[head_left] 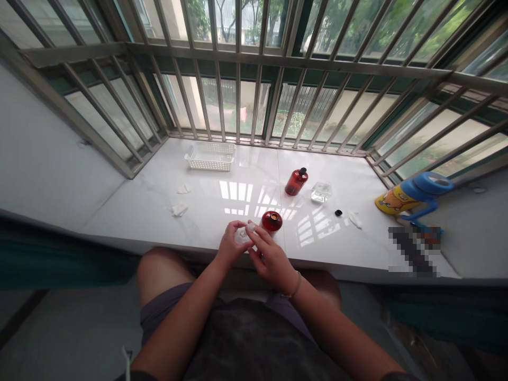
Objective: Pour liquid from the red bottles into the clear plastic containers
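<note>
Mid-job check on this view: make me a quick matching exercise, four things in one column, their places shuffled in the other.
Things
1. White basket
2. Clear piece
3. Black cap
4. Open red-brown bottle

Places
A. Just left of a crumpled white scrap
B. Standing just beyond the right hand
C. On the counter by the window bars
D. Held in the left hand

Pairs: 1-C, 2-D, 3-A, 4-B
</note>
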A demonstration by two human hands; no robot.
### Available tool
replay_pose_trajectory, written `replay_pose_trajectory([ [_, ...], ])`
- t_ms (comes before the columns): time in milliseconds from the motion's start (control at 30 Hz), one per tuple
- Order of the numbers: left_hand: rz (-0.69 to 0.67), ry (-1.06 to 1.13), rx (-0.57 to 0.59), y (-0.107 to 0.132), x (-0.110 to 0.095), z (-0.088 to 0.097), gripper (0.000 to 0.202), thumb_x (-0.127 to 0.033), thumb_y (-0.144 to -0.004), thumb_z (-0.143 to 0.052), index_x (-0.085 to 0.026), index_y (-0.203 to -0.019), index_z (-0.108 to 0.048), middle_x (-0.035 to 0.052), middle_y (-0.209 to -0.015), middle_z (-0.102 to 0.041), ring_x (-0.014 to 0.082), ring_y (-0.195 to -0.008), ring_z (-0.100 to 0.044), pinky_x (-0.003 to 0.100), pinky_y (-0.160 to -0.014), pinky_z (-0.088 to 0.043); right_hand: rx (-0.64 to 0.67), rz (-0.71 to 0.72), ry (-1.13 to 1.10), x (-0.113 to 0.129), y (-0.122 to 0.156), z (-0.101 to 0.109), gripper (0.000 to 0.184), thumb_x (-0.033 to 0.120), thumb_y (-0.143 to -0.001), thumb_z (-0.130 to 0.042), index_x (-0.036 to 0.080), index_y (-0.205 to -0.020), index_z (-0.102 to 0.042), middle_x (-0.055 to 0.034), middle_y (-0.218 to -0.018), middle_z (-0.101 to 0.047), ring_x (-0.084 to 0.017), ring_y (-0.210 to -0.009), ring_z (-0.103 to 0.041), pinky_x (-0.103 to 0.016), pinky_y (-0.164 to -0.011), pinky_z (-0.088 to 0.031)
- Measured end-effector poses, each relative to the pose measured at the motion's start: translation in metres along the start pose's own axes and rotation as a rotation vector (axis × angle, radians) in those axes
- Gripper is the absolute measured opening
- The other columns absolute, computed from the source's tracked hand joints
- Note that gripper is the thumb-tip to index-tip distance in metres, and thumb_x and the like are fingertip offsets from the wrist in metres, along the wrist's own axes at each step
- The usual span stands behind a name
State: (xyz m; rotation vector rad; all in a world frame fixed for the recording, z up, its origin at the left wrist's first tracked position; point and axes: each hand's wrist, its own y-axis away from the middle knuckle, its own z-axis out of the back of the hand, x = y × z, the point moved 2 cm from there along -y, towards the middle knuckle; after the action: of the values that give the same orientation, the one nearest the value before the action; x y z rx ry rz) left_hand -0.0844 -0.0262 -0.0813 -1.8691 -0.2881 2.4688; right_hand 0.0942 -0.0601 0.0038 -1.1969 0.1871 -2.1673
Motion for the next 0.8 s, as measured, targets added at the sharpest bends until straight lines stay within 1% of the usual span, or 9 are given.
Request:
replay_pose_trajectory([
  [67,0.012,-0.009,0.001,0.0000,0.0011,-0.0003,0.060,-0.026,-0.072,-0.089,-0.026,-0.124,-0.059,0.0056,-0.122,-0.072,0.0294,-0.113,-0.072,0.047,-0.101,-0.057,0.007,0.011,-0.033,0.0007,-0.0011,0.0007,0.069,0.015,-0.106,-0.053,0.033,-0.170,-0.036,-0.0120,-0.172,-0.043,-0.029,-0.159,-0.043,-0.053,-0.127,-0.046],
  [100,0.014,-0.010,-0.001,-0.0001,0.0014,-0.0004,0.061,-0.026,-0.072,-0.089,-0.026,-0.125,-0.058,0.0058,-0.122,-0.072,0.0295,-0.112,-0.072,0.048,-0.101,-0.057,0.005,0.004,-0.053,0.0008,-0.0015,0.0012,0.068,0.015,-0.106,-0.053,0.033,-0.170,-0.037,-0.0122,-0.171,-0.044,-0.029,-0.158,-0.044,-0.053,-0.126,-0.047],
  [167,0.014,-0.006,-0.002,-0.0004,0.0013,-0.0006,0.062,-0.027,-0.071,-0.090,-0.025,-0.124,-0.058,0.0065,-0.122,-0.071,0.0301,-0.112,-0.072,0.048,-0.101,-0.057,-0.007,-0.019,-0.094,0.0008,-0.0022,0.0021,0.065,0.016,-0.106,-0.053,0.033,-0.168,-0.041,-0.0127,-0.171,-0.044,-0.030,-0.157,-0.047,-0.051,-0.119,-0.054],
  [267,0.018,0.005,-0.003,-0.0009,-0.0002,-0.0005,0.063,-0.028,-0.069,-0.091,-0.025,-0.124,-0.058,0.0071,-0.122,-0.072,0.0312,-0.113,-0.072,0.050,-0.101,-0.057,-0.016,-0.048,-0.171,0.0004,-0.0026,0.0028,0.063,0.017,-0.106,-0.054,0.033,-0.166,-0.045,-0.0133,-0.171,-0.044,-0.031,-0.153,-0.051,-0.043,-0.104,-0.064],
  [433,0.011,0.000,0.003,-0.0005,-0.0056,0.0000,0.060,-0.028,-0.070,-0.091,-0.025,-0.122,-0.060,0.0066,-0.121,-0.074,0.0311,-0.112,-0.074,0.049,-0.099,-0.059,-0.023,-0.048,-0.211,0.0020,-0.0031,0.0031,0.061,0.019,-0.105,-0.055,0.034,-0.164,-0.049,-0.0131,-0.169,-0.046,-0.031,-0.146,-0.058,-0.039,-0.096,-0.066],
  [500,0.006,0.000,0.007,-0.0001,-0.0064,-0.0001,0.058,-0.028,-0.072,-0.090,-0.026,-0.122,-0.061,0.0068,-0.121,-0.074,0.0311,-0.113,-0.074,0.049,-0.100,-0.059,-0.026,-0.050,-0.212,0.0032,-0.0035,0.0031,0.060,0.019,-0.105,-0.056,0.033,-0.163,-0.050,-0.0138,-0.169,-0.047,-0.029,-0.138,-0.064,-0.034,-0.086,-0.067],
  [600,0.012,-0.001,0.004,0.0001,-0.0046,0.0000,0.061,-0.029,-0.071,-0.091,-0.025,-0.123,-0.060,0.0069,-0.122,-0.073,0.0311,-0.114,-0.073,0.049,-0.101,-0.058,-0.041,-0.052,-0.228,0.0049,-0.0043,0.0040,0.059,0.019,-0.104,-0.058,0.032,-0.161,-0.052,-0.0146,-0.169,-0.047,-0.023,-0.115,-0.074,-0.029,-0.075,-0.066],
  [667,0.016,-0.001,-0.005,-0.0001,-0.0030,0.0003,0.063,-0.030,-0.070,-0.092,-0.025,-0.124,-0.059,0.0069,-0.123,-0.072,0.0310,-0.114,-0.073,0.049,-0.102,-0.058,-0.053,-0.057,-0.237,0.0057,-0.0048,0.0053,0.058,0.019,-0.104,-0.058,0.032,-0.160,-0.052,-0.0148,-0.169,-0.046,-0.020,-0.104,-0.075,-0.029,-0.072,-0.065],
  [800,0.008,0.006,-0.008,-0.0008,-0.0026,0.0007,0.063,-0.033,-0.068,-0.093,-0.025,-0.122,-0.060,0.0068,-0.122,-0.072,0.0309,-0.114,-0.072,0.048,-0.103,-0.057,-0.051,-0.064,-0.226,0.0065,-0.0048,0.0081,0.057,0.021,-0.105,-0.057,0.031,-0.160,-0.052,-0.0161,-0.170,-0.046,-0.017,-0.092,-0.074,-0.030,-0.070,-0.065],
])
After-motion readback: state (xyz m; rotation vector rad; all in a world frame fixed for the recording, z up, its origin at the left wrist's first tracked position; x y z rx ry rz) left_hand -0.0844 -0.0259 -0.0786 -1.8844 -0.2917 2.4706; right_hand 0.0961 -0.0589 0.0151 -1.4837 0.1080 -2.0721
